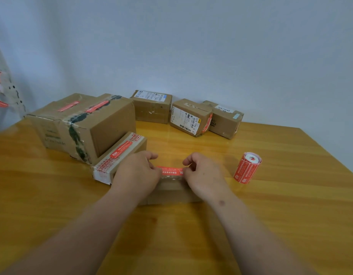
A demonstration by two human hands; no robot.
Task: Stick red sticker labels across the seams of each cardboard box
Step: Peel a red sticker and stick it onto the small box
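Both hands were over a small cardboard box (171, 190) on the counter (271, 205). Left hand (136, 171) and right hand (204, 172) each pinched one end of a red sticker label (170, 171); fingers (188, 160) were narrow and curled, holding the label stretched flat between them. The label sat at the box's top surface, right between the two sets of fingertips; couldn't tell whether it was already pressed down or just above the cardboard. Most of the box was hidden under the hands, only its near face showing below the wrists.

Just left of the left fingers, touching or nearly touching the hand: a flat box with red-printed tape (120, 157) that carried a red label on top. Behind that, further left, a large box (82, 124) with dark tape and two red labels on its lid.

Right of the right fingers, apart from the hand, the sticker roll (248, 167) stood tilted on the counter, white core up.

Beyond the fingers, by the wall (191, 46): three more boxes. The back-left box (151, 106) had a white shipping label, the middle box (191, 118) had a red label across one edge, and the right box (225, 120) was just beside it.
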